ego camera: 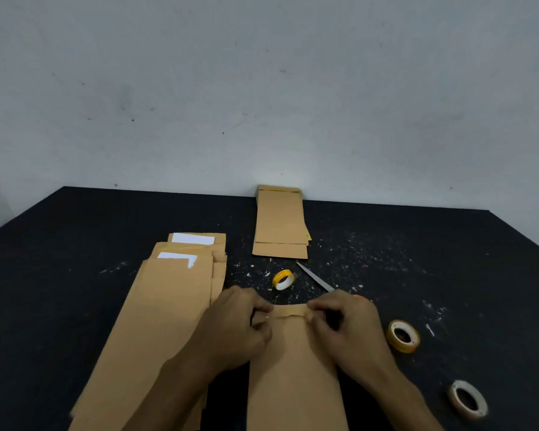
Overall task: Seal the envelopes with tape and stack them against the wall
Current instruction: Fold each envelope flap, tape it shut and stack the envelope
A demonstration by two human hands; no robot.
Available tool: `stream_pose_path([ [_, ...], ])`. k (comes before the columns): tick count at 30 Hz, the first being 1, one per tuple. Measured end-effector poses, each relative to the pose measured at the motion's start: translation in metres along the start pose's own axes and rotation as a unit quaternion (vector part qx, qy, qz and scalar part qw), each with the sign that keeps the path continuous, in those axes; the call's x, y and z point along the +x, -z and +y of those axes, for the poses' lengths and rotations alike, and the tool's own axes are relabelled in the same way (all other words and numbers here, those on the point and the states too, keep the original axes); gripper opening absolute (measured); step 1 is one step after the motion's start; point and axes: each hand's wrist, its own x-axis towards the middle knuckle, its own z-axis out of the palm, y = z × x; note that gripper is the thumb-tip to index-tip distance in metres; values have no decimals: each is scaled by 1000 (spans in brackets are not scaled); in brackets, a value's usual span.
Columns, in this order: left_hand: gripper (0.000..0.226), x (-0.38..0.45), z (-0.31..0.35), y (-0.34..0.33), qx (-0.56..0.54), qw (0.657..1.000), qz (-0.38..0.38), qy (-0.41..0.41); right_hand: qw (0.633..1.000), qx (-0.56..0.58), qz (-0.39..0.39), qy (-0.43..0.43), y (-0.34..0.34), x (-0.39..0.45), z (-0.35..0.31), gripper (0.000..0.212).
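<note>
On the black table [75, 231], near edge centre, a brown envelope [294, 368] lies flat, flap end pointing at the wall [262, 88]. Left hand [240, 325] and right hand [346, 328] sit at the flap's two corners, fingers curled, fingertips pinching and pressing down the folded flap edge; tape under them too small to tell. Left of it, a fanned pile of unsealed envelopes [165, 306], white paper showing at the tops. Far centre, a stack of sealed envelopes [280, 225], top end touching the wall. Just beyond the hands: a yellow-cored tape roll [283, 279] and scissors [316, 277], blade showing, handle mostly hidden behind right hand. Right side: second tape roll [403, 336], and a paler tape roll [468, 399] nearer the edge. White scraps dot the table.
</note>
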Motion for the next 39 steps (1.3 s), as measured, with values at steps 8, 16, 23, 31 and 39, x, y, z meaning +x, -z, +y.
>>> stream_pose_path([
  [8, 28, 5, -2, -5, 90, 995, 34, -38, 979, -180, 11, 93, -18, -3, 14, 17],
  [16, 24, 63, 25, 3, -121, 989, 60, 54, 978, -172, 73, 94, -28, -6, 19, 13],
  [23, 36, 107, 41, 7, -127, 967, -107, 194, 983, -148, 73, 80, -28, -6, 22, 17],
  [31, 31, 118, 59, 13, -120, 946, -138, 267, 987, -137, 42, 76, -26, -7, 21, 27],
  [39, 24, 115, 56, 24, -152, 928, -186, 283, 988, -130, 43, 78, -23, -8, 17, 23],
])
